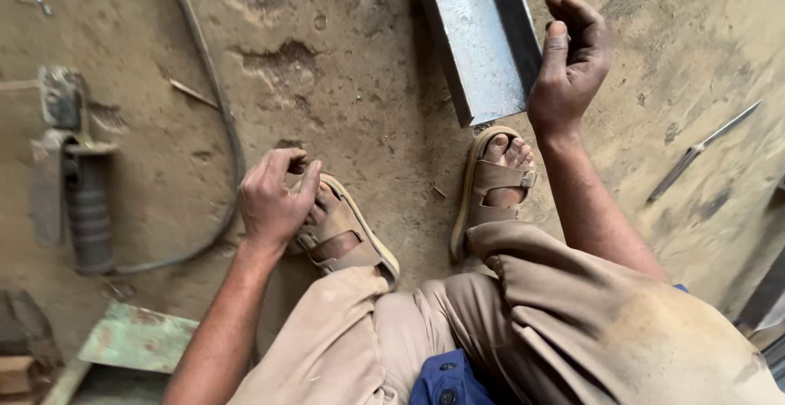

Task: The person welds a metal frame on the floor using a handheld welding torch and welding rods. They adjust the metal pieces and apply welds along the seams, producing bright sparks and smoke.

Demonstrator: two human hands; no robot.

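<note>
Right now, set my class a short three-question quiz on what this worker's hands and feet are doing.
1. True or false: the right hand rests against the metal channel.
2. Which hand is by a sandal: A left, B right?
3. The tool with the ribbed grip lies on which side of the picture?

Key: 1 true. 2 A: the left hand is over the left sandal. 3 The left.

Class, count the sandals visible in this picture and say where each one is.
2. One sandal is on the foot beside the left hand, which touches it. The other sandal is on the foot below the steel channel, near the right hand.
</note>
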